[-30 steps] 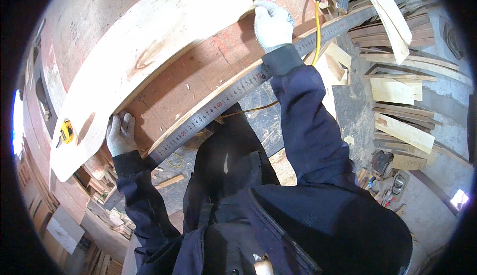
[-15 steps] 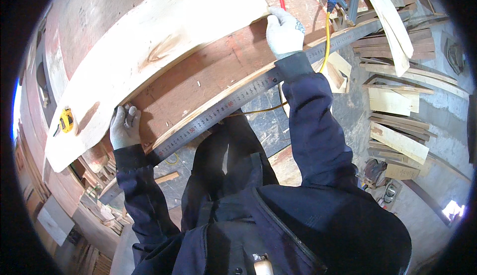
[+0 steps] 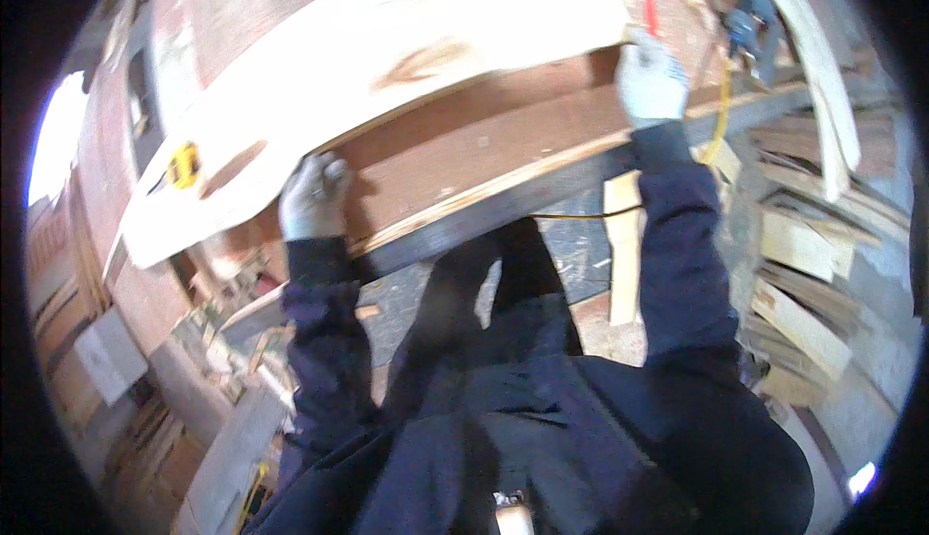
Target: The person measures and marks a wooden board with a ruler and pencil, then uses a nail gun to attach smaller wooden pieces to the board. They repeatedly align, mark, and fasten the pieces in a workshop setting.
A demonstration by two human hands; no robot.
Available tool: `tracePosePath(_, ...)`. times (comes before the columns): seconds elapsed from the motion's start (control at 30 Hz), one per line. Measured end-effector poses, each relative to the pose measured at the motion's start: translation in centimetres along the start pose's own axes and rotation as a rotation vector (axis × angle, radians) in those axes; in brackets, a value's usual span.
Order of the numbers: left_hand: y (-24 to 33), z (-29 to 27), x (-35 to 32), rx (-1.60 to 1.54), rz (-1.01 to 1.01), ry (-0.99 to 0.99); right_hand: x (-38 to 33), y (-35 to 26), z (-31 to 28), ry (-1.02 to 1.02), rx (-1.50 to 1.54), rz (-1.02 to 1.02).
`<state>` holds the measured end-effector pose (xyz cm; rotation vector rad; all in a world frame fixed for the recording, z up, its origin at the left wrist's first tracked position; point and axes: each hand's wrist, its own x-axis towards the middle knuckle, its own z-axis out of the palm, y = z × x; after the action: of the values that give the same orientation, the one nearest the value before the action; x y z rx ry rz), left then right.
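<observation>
A long pale wooden plank (image 3: 387, 80) lies slanted across a reddish-brown workbench (image 3: 484, 163). My left hand (image 3: 312, 196), in a light glove, grips the plank's near edge toward its left end. My right hand (image 3: 650, 75), also gloved, holds the plank at its right end. A dark metal straightedge (image 3: 503, 216) runs along the bench's front edge between my arms. The picture is blurred by motion.
A yellow tape measure (image 3: 184, 165) sits on the plank's left part. A red marker (image 3: 646, 3) lies beyond my right hand. A yellow cable (image 3: 721, 119) leads to a blue power tool (image 3: 750, 22). Wood offcuts (image 3: 803, 274) are piled at the right.
The view has swung, so bench, plank and both hands sit further right in the picture and look blurred. Both hands keep their hold on the plank.
</observation>
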<state>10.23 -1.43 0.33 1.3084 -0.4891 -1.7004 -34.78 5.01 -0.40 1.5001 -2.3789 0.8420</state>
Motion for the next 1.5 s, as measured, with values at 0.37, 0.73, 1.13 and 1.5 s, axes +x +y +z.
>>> tracePosePath(0.37, -0.2, 0.3, -0.5, -0.168, -0.006, -0.038, 0.4, 1.2, -0.1, -0.143, -0.034, 0.123)
tracePosePath(0.73, -0.5, 1.9, -2.1, -0.255, 0.036, 0.061, 0.5, 1.5, 0.3, -0.150, -0.041, 0.132)
tracePosePath(1.13, 2.3, 16.9, -2.1, 1.515, 1.173, -0.526, -0.1, -1.1, -0.6, 0.053, 0.015, 0.010)
tracePosePath(1.5, -2.7, 21.2, 2.2, 1.802, 1.195, -0.741, 2.4, 3.7, -4.4, 0.055, 0.201, 0.144)
